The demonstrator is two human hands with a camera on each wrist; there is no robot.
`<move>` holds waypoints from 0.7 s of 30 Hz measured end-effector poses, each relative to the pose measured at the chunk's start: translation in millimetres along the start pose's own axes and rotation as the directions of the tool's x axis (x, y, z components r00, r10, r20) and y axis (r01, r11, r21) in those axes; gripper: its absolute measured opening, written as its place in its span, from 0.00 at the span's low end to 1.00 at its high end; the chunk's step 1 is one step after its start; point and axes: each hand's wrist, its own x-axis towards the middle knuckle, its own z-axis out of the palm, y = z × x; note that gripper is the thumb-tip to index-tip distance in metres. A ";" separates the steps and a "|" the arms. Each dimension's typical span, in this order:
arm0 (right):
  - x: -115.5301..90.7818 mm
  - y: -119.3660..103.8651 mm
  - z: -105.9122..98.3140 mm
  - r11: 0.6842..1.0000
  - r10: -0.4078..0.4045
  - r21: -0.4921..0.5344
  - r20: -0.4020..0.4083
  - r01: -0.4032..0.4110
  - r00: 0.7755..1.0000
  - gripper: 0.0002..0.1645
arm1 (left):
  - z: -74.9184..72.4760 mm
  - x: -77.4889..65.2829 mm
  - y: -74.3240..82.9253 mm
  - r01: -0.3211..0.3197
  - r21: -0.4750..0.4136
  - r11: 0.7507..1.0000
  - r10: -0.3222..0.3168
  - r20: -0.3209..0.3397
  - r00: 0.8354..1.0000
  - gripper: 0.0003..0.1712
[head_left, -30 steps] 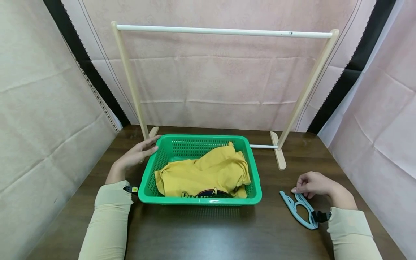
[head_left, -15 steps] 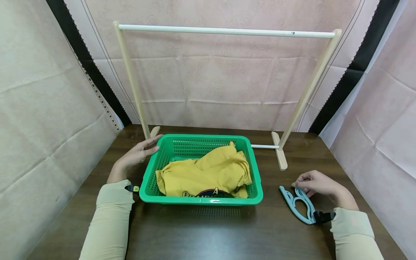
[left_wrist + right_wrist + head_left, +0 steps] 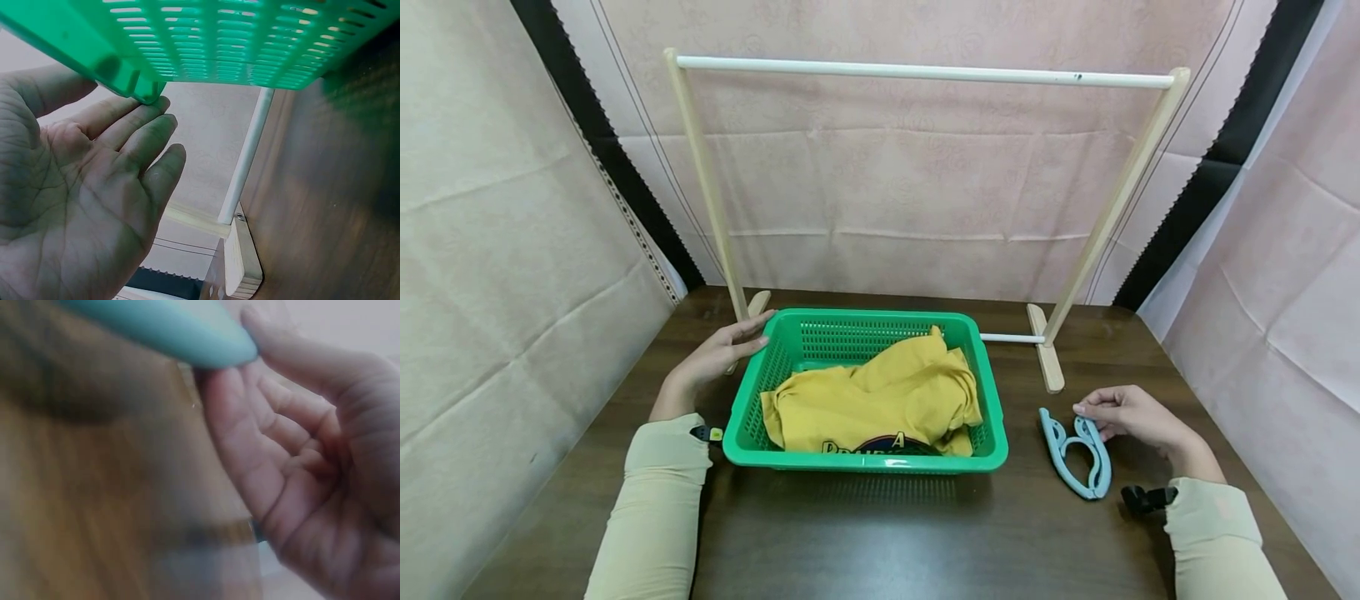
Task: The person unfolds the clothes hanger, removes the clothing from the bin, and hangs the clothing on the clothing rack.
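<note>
In the head view, a green basket [image 3: 865, 463] with slotted walls stands on the table, and a crumpled yellow T-shirt [image 3: 880, 396] with dark print lies inside. My left hand [image 3: 718, 352] touches the basket's left rim with fingers extended; the left wrist view shows its palm [image 3: 75, 187] beneath the rim's edge. Off to the right, my right hand [image 3: 1133, 417] pinches one end of a light blue folding hanger [image 3: 1102, 471], its two arms folded close together. A blurred end of the hanger [image 3: 181, 331] shows between thumb and fingers in the right wrist view.
Behind the basket stands a rack with a white top rail [image 3: 880, 70], pale wooden posts and feet [image 3: 1047, 358]. Its lower rail [image 3: 1011, 338] runs partly behind the basket. Pale fabric walls [image 3: 512, 250] enclose the dark wooden table [image 3: 850, 542].
My right hand has shifted the hanger up and left and turned it more upright, away from the wrist. The left hand and basket stay in place.
</note>
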 end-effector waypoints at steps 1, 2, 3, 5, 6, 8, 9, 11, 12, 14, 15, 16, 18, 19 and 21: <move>0.7 -2.1 0.4 1.000 -0.002 0.003 -0.025 0.002 1.000 0.23 | 0.1 -0.3 -0.1 0.001 0.005 1.000 -0.001 -0.001 1.000 0.36; 1.3 -4.4 0.8 1.000 -0.002 0.012 -0.052 0.003 0.999 0.24 | 0.3 -0.8 -0.2 0.003 0.008 1.000 -0.003 -0.001 1.000 0.36; 2.0 -6.8 1.3 1.000 -0.003 0.027 -0.076 0.005 0.997 0.25 | 0.4 -1.2 -0.3 0.004 0.010 1.000 -0.004 0.000 1.000 0.36; 3.8 -12.1 2.5 0.997 -0.009 0.069 -0.121 0.017 0.993 0.26 | 0.6 -1.8 -0.5 0.007 0.014 1.000 -0.007 0.000 1.000 0.36; 4.8 -15.2 3.1 0.996 -0.013 0.091 -0.142 0.026 0.990 0.27 | 0.7 -2.1 -0.6 0.007 0.017 1.000 -0.007 0.000 1.000 0.36; 7.4 -21.9 4.2 0.990 -0.032 0.128 -0.172 0.055 0.985 0.28 | 0.7 -2.3 -0.7 0.005 0.011 1.000 -0.005 0.000 1.000 0.36; 9.0 -25.7 4.8 0.987 -0.045 0.143 -0.184 0.072 0.982 0.28 | 0.6 -2.1 -0.8 0.004 0.007 1.000 -0.004 -0.001 1.000 0.36; 12.1 -33.5 5.3 0.982 -0.070 0.157 -0.203 0.103 0.977 0.27 | 0.5 -1.7 -0.9 0.002 0.001 1.000 -0.002 -0.003 1.000 0.36; 13.7 -37.4 5.4 0.979 -0.082 0.164 -0.210 0.118 0.974 0.26 | 0.4 -1.3 -1.0 0.001 -0.004 1.000 -0.001 -0.004 1.000 0.36; 16.7 -45.4 6.0 0.973 -0.099 0.181 -0.224 0.141 0.970 0.24 | 0.3 -0.7 -1.2 0.000 -0.008 1.000 0.000 -0.006 1.000 0.36; 17.8 -49.3 6.4 0.969 -0.106 0.194 -0.231 0.152 0.967 0.22 | 0.4 -0.1 -1.4 -0.004 -0.011 1.000 0.004 -0.007 1.000 0.36; 19.1 -53.3 6.5 0.966 -0.113 0.203 -0.235 0.163 0.965 0.21 | 0.2 -0.1 -1.7 -0.007 -0.014 1.000 0.007 -0.007 1.000 0.36; 21.3 -60.9 7.2 0.957 -0.124 0.227 -0.239 0.179 0.963 0.19 | -0.1 -0.1 -2.2 -0.013 -0.017 1.000 0.013 -0.006 1.000 0.37; 22.2 -64.6 7.7 0.953 -0.128 0.239 -0.241 0.186 0.962 0.18 | -0.3 -0.2 -2.4 -0.016 -0.020 1.000 0.015 -0.005 1.000 0.37; 23.7 -71.5 8.6 0.945 -0.130 0.262 -0.246 0.195 0.960 0.18 | -0.4 -0.6 -2.6 -0.018 -0.026 1.000 0.018 -0.005 1.000 0.37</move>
